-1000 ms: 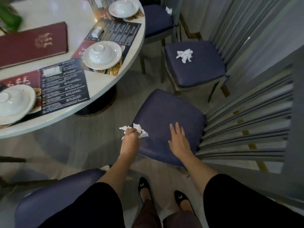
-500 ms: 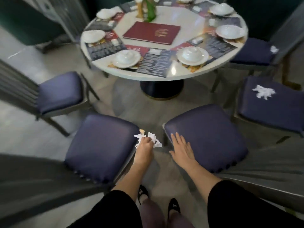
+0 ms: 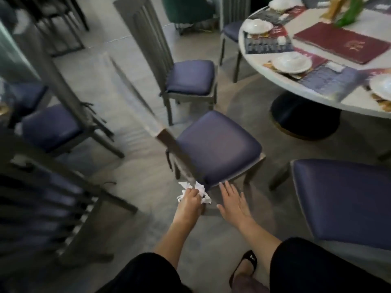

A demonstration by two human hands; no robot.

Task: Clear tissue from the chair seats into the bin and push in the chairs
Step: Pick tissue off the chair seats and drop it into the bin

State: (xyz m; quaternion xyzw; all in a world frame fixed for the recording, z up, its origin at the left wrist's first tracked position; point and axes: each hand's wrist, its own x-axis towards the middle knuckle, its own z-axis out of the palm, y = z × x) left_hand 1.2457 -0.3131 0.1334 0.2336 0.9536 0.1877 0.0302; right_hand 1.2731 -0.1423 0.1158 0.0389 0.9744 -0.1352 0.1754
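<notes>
The left hand point(image 3: 188, 203) grips a crumpled white tissue point(image 3: 203, 190), its fingers curled round it. Just to the right, the right hand point(image 3: 233, 205) is flat with fingers spread, at the near edge of a blue chair seat point(image 3: 218, 144). Far right stands the round table point(image 3: 357, 98) with a red menu point(image 3: 342, 44).
</notes>
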